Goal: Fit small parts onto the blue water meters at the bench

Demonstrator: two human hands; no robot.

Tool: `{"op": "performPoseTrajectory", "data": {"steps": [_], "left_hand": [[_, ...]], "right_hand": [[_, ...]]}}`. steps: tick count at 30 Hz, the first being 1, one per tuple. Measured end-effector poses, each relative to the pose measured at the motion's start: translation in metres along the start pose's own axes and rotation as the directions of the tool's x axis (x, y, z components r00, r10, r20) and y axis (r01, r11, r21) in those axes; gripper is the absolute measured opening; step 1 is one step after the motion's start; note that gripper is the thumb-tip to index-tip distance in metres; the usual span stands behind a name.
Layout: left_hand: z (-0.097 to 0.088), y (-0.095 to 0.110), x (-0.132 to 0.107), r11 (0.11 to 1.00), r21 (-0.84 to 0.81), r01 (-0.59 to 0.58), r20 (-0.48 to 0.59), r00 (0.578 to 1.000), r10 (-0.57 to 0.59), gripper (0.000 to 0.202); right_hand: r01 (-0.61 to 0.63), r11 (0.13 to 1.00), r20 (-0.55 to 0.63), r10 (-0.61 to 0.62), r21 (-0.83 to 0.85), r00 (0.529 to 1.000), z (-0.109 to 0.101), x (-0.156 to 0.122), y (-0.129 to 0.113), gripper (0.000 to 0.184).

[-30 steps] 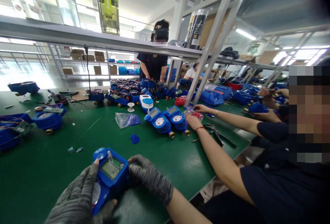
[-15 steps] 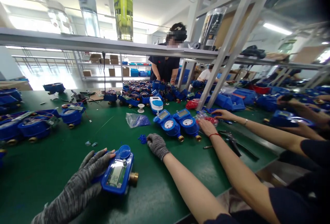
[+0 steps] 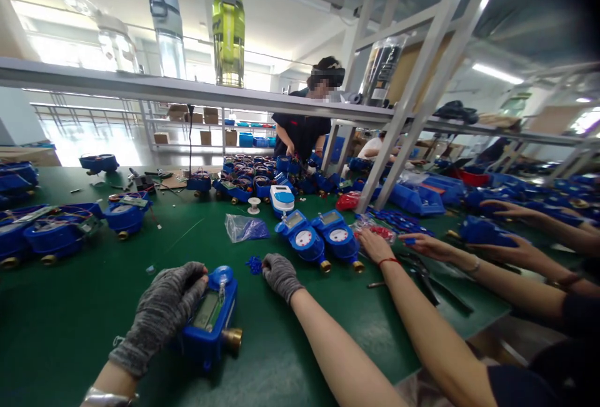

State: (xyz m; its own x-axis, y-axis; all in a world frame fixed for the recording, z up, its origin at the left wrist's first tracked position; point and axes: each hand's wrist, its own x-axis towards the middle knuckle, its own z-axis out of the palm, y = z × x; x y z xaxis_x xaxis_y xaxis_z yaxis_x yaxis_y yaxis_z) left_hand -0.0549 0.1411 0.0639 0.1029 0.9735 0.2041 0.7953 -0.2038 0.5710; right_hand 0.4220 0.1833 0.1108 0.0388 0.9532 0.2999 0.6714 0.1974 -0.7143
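Note:
My left hand (image 3: 166,310), in a grey knitted glove, grips the left side of a blue water meter (image 3: 209,326) with curled fingers. The meter has a display window, a small round lid at its far end and a brass fitting facing right. My right hand (image 3: 281,279), also gloved, rests on the green table with its fingers bent together beside a small pile of blue parts (image 3: 254,264). Whatever its fingertips pinch is hidden. Just beyond it lie two blue water meters (image 3: 304,239) with white dials, side by side.
A plastic bag (image 3: 246,228) of blue parts and a white spool (image 3: 254,205) lie ahead. Open meters (image 3: 56,232) line the left. At right, a co-worker's hands (image 3: 375,244) reach by a red-filled bag and pliers (image 3: 424,276). An overhead shelf (image 3: 281,95) holds bottles.
My left hand's fingers have curled in and the meter has tipped up somewhat. My right hand stays by the blue pile. A co-worker's hand has drawn back holding a small blue piece.

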Motion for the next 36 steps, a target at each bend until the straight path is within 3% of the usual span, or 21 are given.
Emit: {"op": "performPoseTrajectory", "data": {"steps": [4,11,14,18,22,27,29,32,33,34,36], "left_hand": [[0.000,-0.008,-0.003,0.989,-0.144,-0.014,0.022,1.000,0.017,0.041],[-0.007,-0.002,-0.008,0.935,-0.349,-0.061,0.063,0.994,0.089,0.036],[-0.010,0.004,-0.008,0.919,-0.388,-0.064,0.064,0.993,0.096,0.035],[-0.011,0.007,-0.007,0.920,-0.386,-0.068,0.061,0.993,0.100,0.033],[-0.010,0.006,-0.007,0.924,-0.376,-0.063,0.064,0.993,0.094,0.032],[-0.009,0.005,-0.007,0.926,-0.373,-0.065,0.047,0.995,0.089,0.032],[-0.009,0.006,-0.007,0.924,-0.375,-0.076,0.038,0.995,0.097,0.032],[-0.009,0.005,-0.006,0.931,-0.358,-0.075,0.050,0.994,0.099,0.033],[-0.009,0.004,-0.006,0.933,-0.354,-0.072,0.053,0.994,0.097,0.033],[-0.009,0.004,-0.006,0.933,-0.353,-0.071,0.054,0.994,0.096,0.033],[-0.008,0.002,-0.008,0.932,-0.355,-0.076,0.047,0.994,0.100,0.032]], "right_hand": [[0.051,0.992,0.034,-0.055,0.116,0.998,0.031,-0.009,-0.016,0.016],[0.147,0.958,0.233,-0.206,0.247,0.950,0.165,-0.045,-0.075,0.031],[0.198,0.942,0.306,-0.280,0.272,0.910,0.203,-0.058,-0.094,0.031],[0.298,0.922,0.387,-0.376,0.248,0.842,0.220,-0.060,-0.105,0.015],[0.479,0.874,0.432,-0.463,0.078,0.774,0.223,-0.059,-0.106,0.010],[0.527,0.847,0.399,-0.507,0.067,0.764,0.218,-0.073,-0.101,0.017],[0.444,0.880,0.367,-0.474,0.170,0.800,0.217,-0.080,-0.099,0.022],[0.076,0.915,0.385,-0.241,0.397,0.891,0.222,-0.082,-0.099,0.021],[-0.097,0.880,0.441,-0.134,0.464,0.888,0.225,-0.080,-0.100,0.022],[-0.266,0.821,0.520,-0.044,0.506,0.853,0.229,-0.078,-0.102,0.024],[-0.508,0.693,0.667,0.051,0.513,0.743,0.236,-0.073,-0.105,0.032]]}}
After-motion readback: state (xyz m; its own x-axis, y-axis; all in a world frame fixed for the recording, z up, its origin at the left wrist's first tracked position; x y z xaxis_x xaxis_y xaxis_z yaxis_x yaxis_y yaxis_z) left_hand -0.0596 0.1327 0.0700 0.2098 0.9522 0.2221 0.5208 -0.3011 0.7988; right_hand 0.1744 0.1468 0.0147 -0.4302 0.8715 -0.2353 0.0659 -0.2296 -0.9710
